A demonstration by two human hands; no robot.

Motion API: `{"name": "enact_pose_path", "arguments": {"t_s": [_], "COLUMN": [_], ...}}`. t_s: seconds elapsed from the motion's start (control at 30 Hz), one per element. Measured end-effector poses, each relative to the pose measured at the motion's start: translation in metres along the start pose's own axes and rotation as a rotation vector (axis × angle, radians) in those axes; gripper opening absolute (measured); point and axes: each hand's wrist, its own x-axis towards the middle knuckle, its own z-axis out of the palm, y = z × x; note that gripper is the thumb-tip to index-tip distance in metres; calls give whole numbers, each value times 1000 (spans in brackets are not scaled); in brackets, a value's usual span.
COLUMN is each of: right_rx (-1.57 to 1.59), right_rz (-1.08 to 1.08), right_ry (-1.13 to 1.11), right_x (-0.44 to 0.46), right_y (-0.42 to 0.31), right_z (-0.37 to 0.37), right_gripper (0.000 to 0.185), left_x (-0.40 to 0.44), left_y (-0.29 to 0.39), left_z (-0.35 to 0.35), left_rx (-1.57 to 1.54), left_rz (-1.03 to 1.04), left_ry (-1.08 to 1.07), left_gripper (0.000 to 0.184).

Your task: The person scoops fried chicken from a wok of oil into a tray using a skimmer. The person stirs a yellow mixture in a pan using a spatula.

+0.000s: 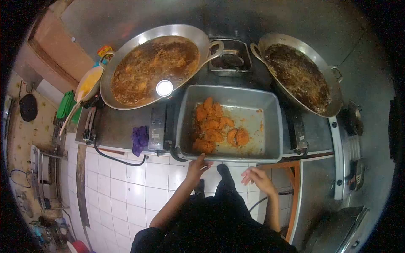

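A grey rectangular tub (272,126) sits on the counter in front of me. Several pieces of orange-brown coated food (213,135), apparently breaded chicken, lie mostly in its left half, with crumbs scattered around them. My left hand (198,168) is at the tub's near rim, fingertips at or just touching the edge, fingers apart and holding nothing. Off to the right, my right hand (256,179) hovers below the near rim, apart from it, with bent but separated fingers and nothing in them.
A large wok (177,29) of bubbling oil stands back left; a second wok (291,40) is back right. Between them sits a small metal tray (230,72). A pan with a long handle (86,86) is at far left. A purple cloth (139,140) hangs over the counter edge.
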Motion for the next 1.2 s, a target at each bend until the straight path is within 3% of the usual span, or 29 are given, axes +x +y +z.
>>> {"name": "enact_pose_path", "arguments": {"t_s": [0.1,0.23,0.4,0.47,0.6,0.67,0.7,0.77,0.8,0.87,1.0,1.07,1.1,1.17,1.2], "right_rx": [9,-84,-31,-74,2,221,217,712,706,1009,1173,1261,1304,1631,1556], "right_rz": [-22,73,28,-122,-112,-139,-152,-66,-77,-47,23,110,153,251,211], "right_ry": [-87,-231,-256,-164,45,359,353,424,412,418,306,230,187,1,-86], "right_x": [21,39,69,89,141,172,190,223,237,259,304,314,319,344,365], "right_y": [-26,-57,-58,-63,-82,-92,-92,-92,-96,-108,-117,-127,-134,-128,-115], "right_z": [-15,-35,-51,-57,-66,-70,-76,-96,-105,-118,-137,-142,-145,-153,-162], "right_gripper": [26,28,21,25,29,44,44,54,54,56,54,26,20,50,48], "left_x": [-9,-10,-15,-16,-16,-22,-24,-22,-26,-33,-31,-34,-31,-25,-27], "left_y": [8,2,-14,-11,-15,-12,-11,-11,-7,-1,-6,-3,-5,-13,-12], "left_z": [13,17,22,25,25,25,24,17,23,28,27,32,29,20,22], "left_rx": [-17,59,109,57,69,74,85,149,182,216,174,148,144,224,151], "left_rz": [40,10,16,-33,22,43,54,12,63,72,68,112,122,33,50], "left_ry": [41,129,241,229,251,231,209,236,272,306,295,313,321,338,287], "left_gripper": [37,44,53,51,48,47,45,45,46,48,50,53,53,54,52]}}
